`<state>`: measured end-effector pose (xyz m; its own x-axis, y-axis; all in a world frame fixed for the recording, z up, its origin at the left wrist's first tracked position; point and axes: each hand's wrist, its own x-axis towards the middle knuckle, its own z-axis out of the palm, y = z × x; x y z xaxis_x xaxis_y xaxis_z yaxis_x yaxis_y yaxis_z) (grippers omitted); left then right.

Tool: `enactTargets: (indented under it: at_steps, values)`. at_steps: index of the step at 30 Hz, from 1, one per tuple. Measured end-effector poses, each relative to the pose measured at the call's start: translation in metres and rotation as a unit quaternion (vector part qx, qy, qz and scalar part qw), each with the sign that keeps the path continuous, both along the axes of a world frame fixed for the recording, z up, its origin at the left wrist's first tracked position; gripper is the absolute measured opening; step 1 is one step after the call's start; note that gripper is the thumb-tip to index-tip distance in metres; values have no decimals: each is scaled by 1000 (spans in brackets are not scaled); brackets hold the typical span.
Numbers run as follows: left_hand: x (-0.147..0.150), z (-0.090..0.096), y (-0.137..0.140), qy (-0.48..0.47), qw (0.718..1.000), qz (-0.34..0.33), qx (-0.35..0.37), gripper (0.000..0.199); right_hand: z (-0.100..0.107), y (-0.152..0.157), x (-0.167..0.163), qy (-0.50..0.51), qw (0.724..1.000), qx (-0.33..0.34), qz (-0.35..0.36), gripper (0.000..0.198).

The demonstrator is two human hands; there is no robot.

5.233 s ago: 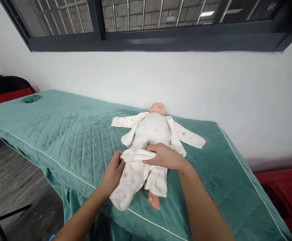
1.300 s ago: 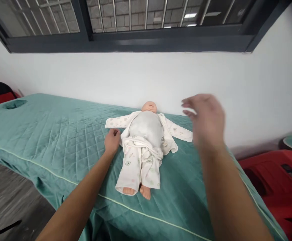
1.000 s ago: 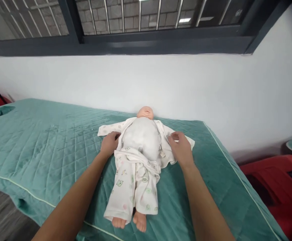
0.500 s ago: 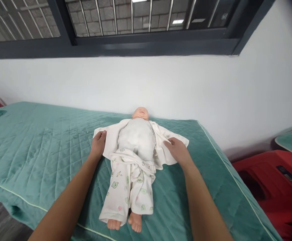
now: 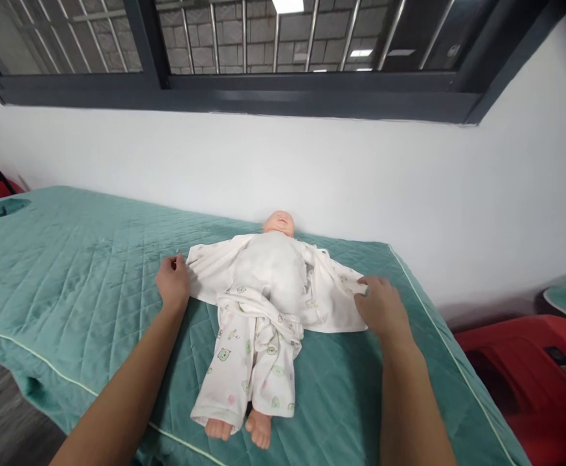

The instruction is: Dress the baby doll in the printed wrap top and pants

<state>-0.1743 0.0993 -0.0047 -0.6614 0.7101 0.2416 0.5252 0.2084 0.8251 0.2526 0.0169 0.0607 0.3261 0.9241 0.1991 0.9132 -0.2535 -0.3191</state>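
A baby doll (image 5: 279, 222) lies on its back, head toward the wall, with its soft white torso uncovered. Its white baby shirt (image 5: 336, 301) is spread open, sleeves stretched out to both sides. Printed baby trousers (image 5: 225, 362) cover the legs, bunched at the waist; the bare feet stick out. At the left sleeve end, my left hand (image 5: 173, 281) is closed, its curled fingertips at the cloth. My right hand (image 5: 384, 307) pinches the outer edge of the right sleeve between thumb and fingers. The fingertips partly hide the cloth there.
A green quilted cover (image 5: 93, 272) with pale piping lies under the doll. Behind stands a white wall (image 5: 336, 175) below a dark window frame (image 5: 312, 97) with metal bars. A red plastic object (image 5: 526, 362) is at the right, beyond the bed's edge.
Both hands have moved outward, drawing the shirt's sides and sleeves wider and flatter. My right hand has shifted from the front panel to the sleeve end. The view has tilted slightly.
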Motion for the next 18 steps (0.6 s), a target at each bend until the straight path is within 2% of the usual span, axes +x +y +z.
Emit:
enactTargets:
  at_steps: [2,3,5,6,8,11,13,15,18]
  values:
    - [4,3,-3,28,999,20,13,34,1,-2,-21,46,992,57,103,33]
    - [8,4,-5,44,999,18,22,32,2,-3,-34,81,980,57,175,30]
    - [16,7,-9,73,997,-4,40,30,2,-7,-59,126,940,0,316,24]
    - [21,8,-13,87,995,-20,51,27,2,-9,-71,128,928,-28,350,23]
    - [30,10,-21,116,987,-79,78,24,3,-12,-86,129,918,-66,369,24]
    - [43,15,-34,105,963,-236,84,25,4,-14,-90,164,908,-109,371,23]
    - [49,19,-41,40,944,-323,57,28,5,-13,-82,198,894,-144,376,22]
    - [52,24,-44,-52,928,-369,24,30,5,-12,-71,246,880,-162,373,22]
    - [51,29,-42,-166,886,-432,-12,31,6,-9,-57,331,873,-108,341,22]
